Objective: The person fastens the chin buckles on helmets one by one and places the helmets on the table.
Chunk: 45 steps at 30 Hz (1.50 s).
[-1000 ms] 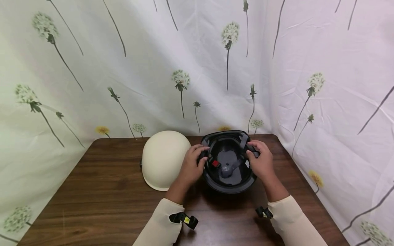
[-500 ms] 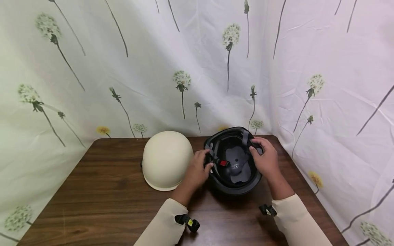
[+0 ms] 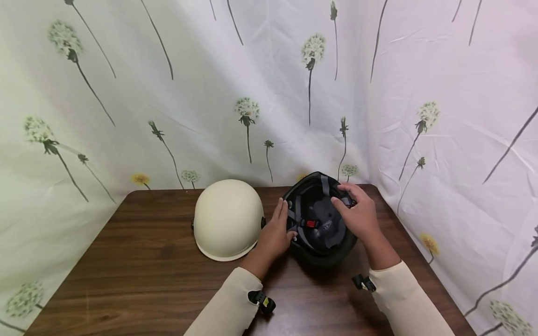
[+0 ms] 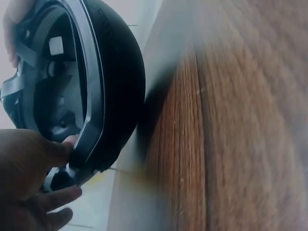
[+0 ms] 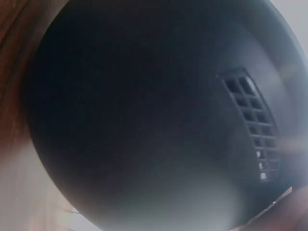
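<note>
A black helmet (image 3: 323, 254) lies crown down, its hollow lining, grey straps and red buckle (image 3: 311, 224) facing up. My left hand (image 3: 273, 235) grips its left rim; in the left wrist view the thumb is on the inner side of the rim and the fingers are outside. On the opposite side my right hand (image 3: 360, 212) holds the rim near a strap, thumb inward. A row of vent slots (image 5: 252, 127) shows on the dark shell in the right wrist view, where only a blurred bit of the hand appears. Whether the shell touches the table is unclear.
A cream helmet (image 3: 227, 219) with dark side knobs rests dome up, just left of my left hand. The brown wooden table (image 3: 138, 261) reaches back to a white flowered cloth (image 3: 189, 93), which also hangs along the right side.
The black helmet has shifted slightly right and turned, so its far edge now comes to a point. My left hand moved right and nearer with its rim; my right hand stayed on the other side.
</note>
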Tool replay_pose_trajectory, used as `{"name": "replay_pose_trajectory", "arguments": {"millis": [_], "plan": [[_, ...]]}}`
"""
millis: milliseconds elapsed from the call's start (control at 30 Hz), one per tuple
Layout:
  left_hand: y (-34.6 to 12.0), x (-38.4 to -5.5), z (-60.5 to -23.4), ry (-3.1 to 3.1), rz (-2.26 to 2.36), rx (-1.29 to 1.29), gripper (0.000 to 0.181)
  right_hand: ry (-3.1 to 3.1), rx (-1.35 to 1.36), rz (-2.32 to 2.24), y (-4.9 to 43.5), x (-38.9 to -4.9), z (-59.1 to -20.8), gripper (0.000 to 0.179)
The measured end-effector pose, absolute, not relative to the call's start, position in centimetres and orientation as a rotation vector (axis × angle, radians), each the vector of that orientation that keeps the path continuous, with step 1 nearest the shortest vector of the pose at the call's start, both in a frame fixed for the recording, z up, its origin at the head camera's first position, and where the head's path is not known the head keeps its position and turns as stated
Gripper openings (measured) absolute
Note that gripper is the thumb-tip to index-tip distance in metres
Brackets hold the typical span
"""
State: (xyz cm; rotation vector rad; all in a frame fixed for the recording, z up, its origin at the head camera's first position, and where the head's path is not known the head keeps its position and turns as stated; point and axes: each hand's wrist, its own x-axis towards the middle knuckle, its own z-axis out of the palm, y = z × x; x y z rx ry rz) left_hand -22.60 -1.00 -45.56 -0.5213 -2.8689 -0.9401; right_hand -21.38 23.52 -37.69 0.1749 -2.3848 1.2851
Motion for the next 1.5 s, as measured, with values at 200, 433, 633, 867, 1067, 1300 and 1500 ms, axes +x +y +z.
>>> {"name": "replay_pose_trajectory", "arguments": {"millis": [200, 433, 633, 867, 1067, 1300, 1500], "plan": [[-0.9, -23.2, -45.9, -2.930, -1.029, -0.510, 0.092, -2.454, 0.237, 1.278, 23.4, -21.2, -37.1, 0.050], [-0.9, -23.8, -47.8, -2.905, -1.111, -0.544, 0.093, -2.539, 0.362, 1.261, 22.9, -21.0, -36.8, 0.069], [-1.3, -24.1, -48.7, -2.851, -1.190, -0.561, 0.096, -2.575, 0.393, 1.216, 23.2, -21.0, -37.3, 0.075], [-1.4, -24.3, -49.0, -2.874, -1.207, -0.533, 0.098, -2.584, 0.416, 1.191, 23.4, -21.4, -37.5, 0.076], [-1.3, -24.3, -49.2, -2.895, -1.235, -0.525, 0.097, -2.598, 0.417, 1.166, 23.2, -21.5, -37.2, 0.075], [-1.3, -24.0, -48.7, -2.920, -1.061, -0.548, 0.097, -2.625, 0.403, 1.105, 23.0, -21.4, -37.0, 0.072], [-1.1, -23.9, -47.8, -2.986, -0.841, -0.588, 0.095, -2.648, 0.394, 1.058, 23.0, -21.6, -36.8, 0.071]]}}
